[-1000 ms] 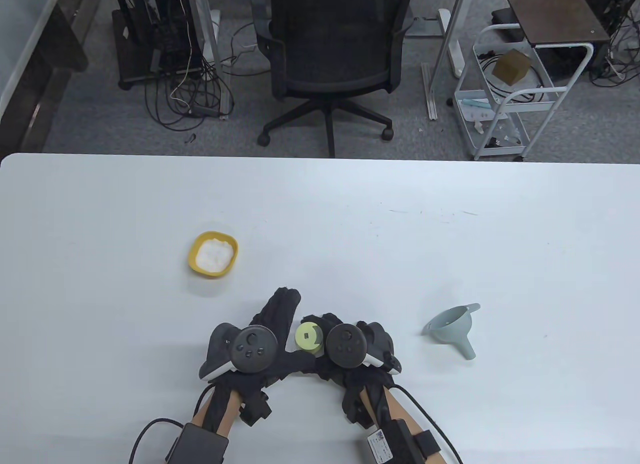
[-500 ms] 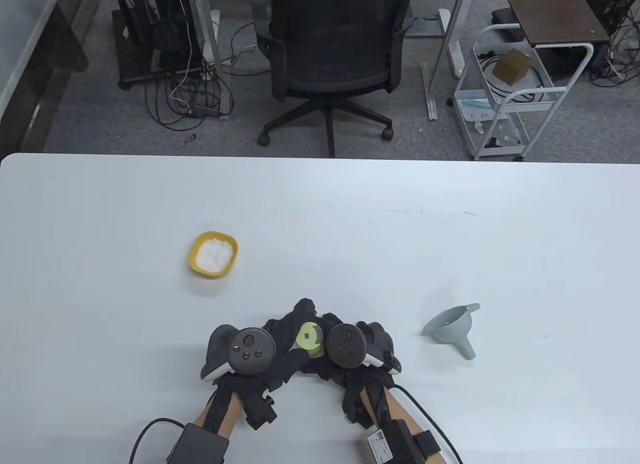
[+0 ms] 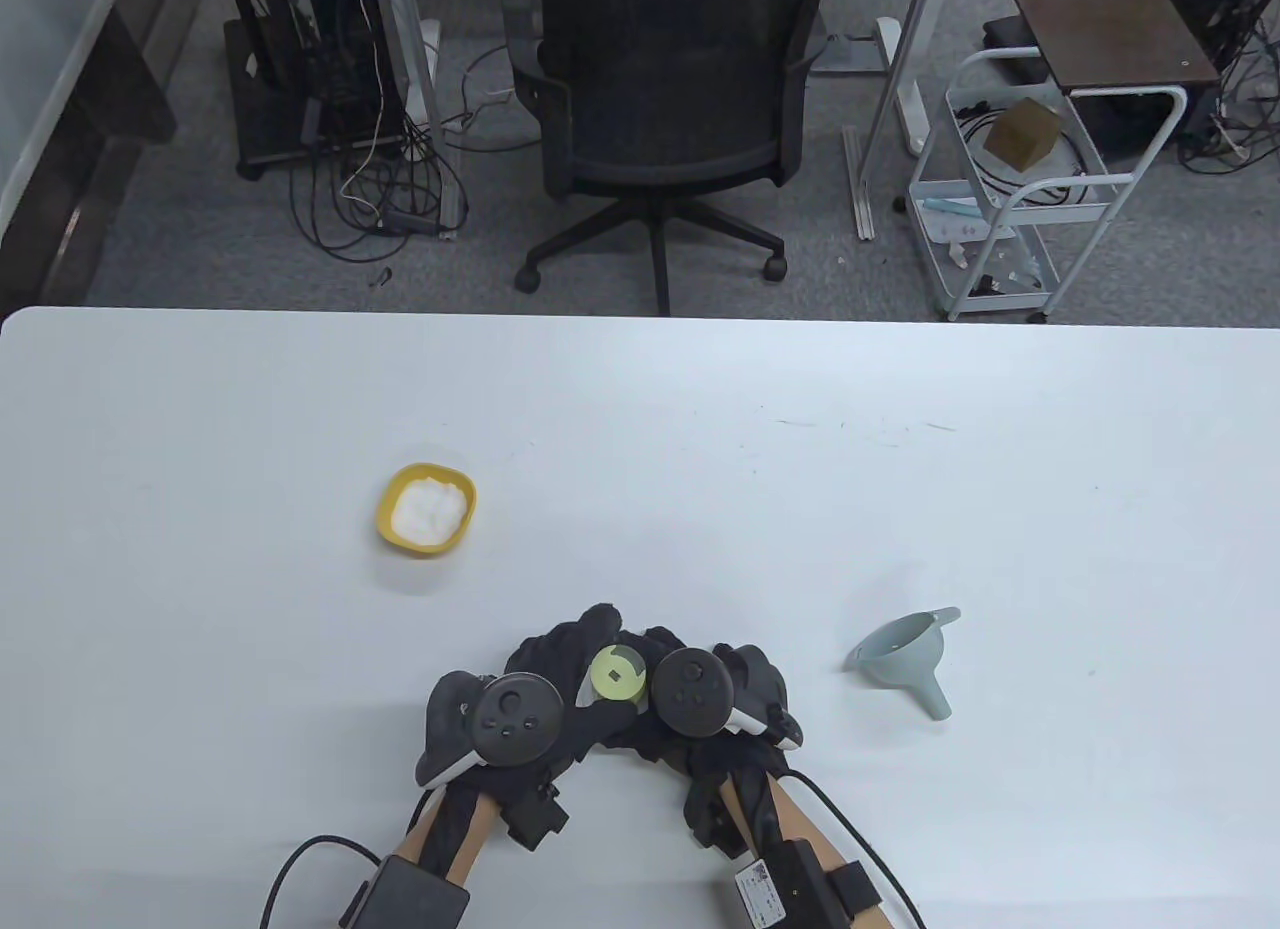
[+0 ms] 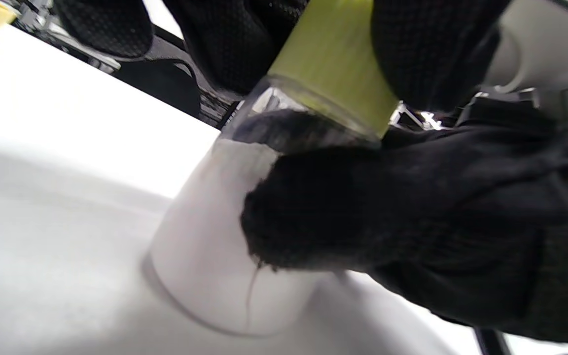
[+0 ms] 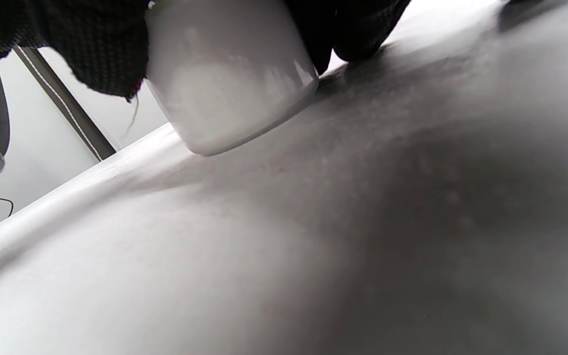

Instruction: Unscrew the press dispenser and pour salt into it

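White table (image 3: 700, 449) bears the dispenser (image 3: 616, 675), both hands' grips closed around it.

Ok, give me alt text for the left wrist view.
Close up, black-gloved fingers grip the yellow-green cap of a clear dispenser that is mostly full of white salt and stands on the white table. The other gloved hand wraps the dispenser's body from the right.
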Tool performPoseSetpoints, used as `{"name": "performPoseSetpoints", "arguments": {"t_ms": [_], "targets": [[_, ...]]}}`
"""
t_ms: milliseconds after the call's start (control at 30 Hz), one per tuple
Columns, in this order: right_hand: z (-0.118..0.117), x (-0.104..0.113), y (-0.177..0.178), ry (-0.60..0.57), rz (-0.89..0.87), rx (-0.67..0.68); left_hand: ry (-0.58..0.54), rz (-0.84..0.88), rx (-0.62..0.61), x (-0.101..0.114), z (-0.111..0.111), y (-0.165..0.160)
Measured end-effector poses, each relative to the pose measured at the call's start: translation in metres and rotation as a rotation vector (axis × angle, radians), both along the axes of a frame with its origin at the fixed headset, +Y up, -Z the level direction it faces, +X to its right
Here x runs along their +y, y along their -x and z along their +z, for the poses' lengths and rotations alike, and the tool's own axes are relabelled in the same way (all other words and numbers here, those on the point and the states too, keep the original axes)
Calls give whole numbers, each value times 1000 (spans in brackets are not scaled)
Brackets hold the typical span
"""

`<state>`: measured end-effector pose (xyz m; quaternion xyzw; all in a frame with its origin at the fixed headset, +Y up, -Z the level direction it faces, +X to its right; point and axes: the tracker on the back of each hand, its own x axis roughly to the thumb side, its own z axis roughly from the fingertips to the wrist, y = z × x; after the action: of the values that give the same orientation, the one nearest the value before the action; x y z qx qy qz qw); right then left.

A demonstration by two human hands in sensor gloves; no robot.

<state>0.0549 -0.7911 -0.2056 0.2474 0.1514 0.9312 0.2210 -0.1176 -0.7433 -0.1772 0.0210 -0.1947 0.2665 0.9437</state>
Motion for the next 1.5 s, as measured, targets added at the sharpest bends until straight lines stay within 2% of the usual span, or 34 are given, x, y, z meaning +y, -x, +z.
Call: {"name": "performPoseSetpoints", "arguments": {"t_ms": [133,267,367,500,700,1033,1333,1500], "targets": [[0,0,0,0,0,0,1,-10,58,-1,2,-3],[0,0,0,2,2,3,39,-5,51,-2,0,-1],[0,0,0,3,3,3,80,56,-7,1,-2,3],[0,0,0,3,2,3,152,186,-168,3,-6,7],[0,0,0,3,2,3,179,145,-235,8,-6,6],[0,0,0,3,2,7,112,62,-154,8,-4,10],[0,0,0,3,2,7,-15,-62,46,3,3,3],[1,0,0,3,3,8,3,-68,75,1,3,3]]}}
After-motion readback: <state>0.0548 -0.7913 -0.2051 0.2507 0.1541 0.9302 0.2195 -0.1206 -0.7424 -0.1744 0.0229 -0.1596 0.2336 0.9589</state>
